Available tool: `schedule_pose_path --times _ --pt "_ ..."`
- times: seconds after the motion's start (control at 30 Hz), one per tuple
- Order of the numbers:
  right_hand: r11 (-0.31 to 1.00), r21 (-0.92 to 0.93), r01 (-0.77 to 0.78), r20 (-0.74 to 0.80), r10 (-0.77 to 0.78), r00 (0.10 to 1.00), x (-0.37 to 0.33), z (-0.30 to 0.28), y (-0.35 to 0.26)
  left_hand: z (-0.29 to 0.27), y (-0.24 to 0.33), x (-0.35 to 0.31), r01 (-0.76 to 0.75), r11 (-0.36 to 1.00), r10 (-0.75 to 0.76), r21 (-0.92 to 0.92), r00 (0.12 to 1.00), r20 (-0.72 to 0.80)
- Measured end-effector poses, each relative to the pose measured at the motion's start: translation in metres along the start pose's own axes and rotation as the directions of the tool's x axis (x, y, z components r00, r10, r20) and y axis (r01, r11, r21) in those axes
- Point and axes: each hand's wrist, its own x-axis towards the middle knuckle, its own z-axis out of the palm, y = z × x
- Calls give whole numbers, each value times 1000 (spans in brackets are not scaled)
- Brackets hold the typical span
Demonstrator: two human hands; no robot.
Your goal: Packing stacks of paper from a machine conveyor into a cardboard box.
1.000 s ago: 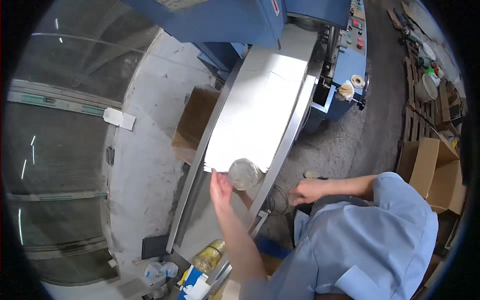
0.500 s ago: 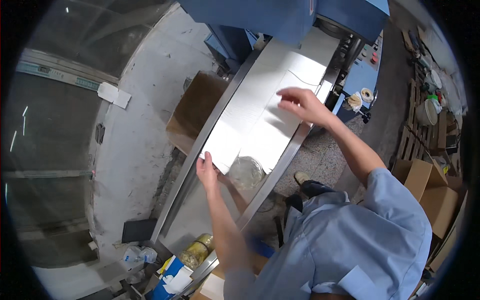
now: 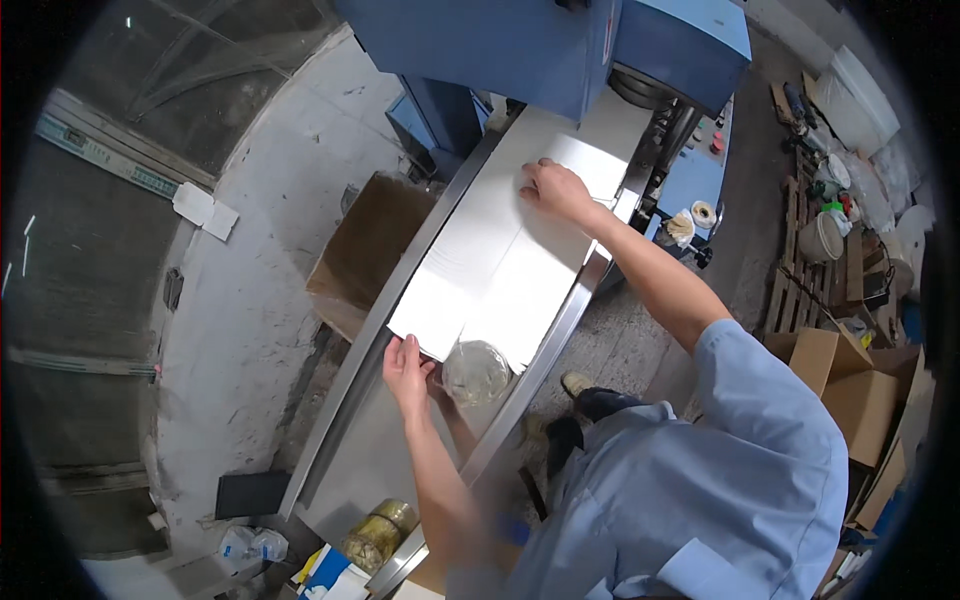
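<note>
White sheets (image 3: 500, 270) lie in two side-by-side rows along a metal-edged conveyor-like table (image 3: 375, 440). At the near left corner of the sheets is my left hand (image 3: 405, 375), its fingers closed at the edge of a sheet. Farther up, my right hand (image 3: 557, 190) is over the sheets with its fingers curled and drawn together. What is between those fingertips, if anything, is hidden. A round clear roll, seemingly of tape (image 3: 476, 372), sits against the near end of the sheets, just right of my left hand.
A blue machine (image 3: 480, 50) stands over the table's far end, with a control panel (image 3: 690, 160) at its right. Left of the table is an open cardboard box (image 3: 375, 240). Yellowish tape rolls (image 3: 380, 535) lie at the near end. More cardboard boxes (image 3: 850, 400) stand at right.
My right hand has moved up and left over the sheets, and its spread fingers have curled in. My left hand stays at the sheets' near corner. The whole view has shifted slightly.
</note>
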Motion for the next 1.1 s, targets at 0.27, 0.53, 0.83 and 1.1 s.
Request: schedule_pose_path --times 0.27,0.53,0.83,1.1 --pt "999 -41 5 4 -4 1000 13 2 1 3 0 3 -17 1000 17 17 1000 2" --pt "989 81 -122 182 106 978 32 2 -4 3 -9 9 -32 999 33 24 999 -16" --pt "995 36 -96 108 92 990 17 -9 -7 -4 -11 6 -34 999 34 20 999 -10" --pt "1000 -18 -21 67 22 998 17 0 -4 -1 -9 6 -37 999 37 29 999 4"
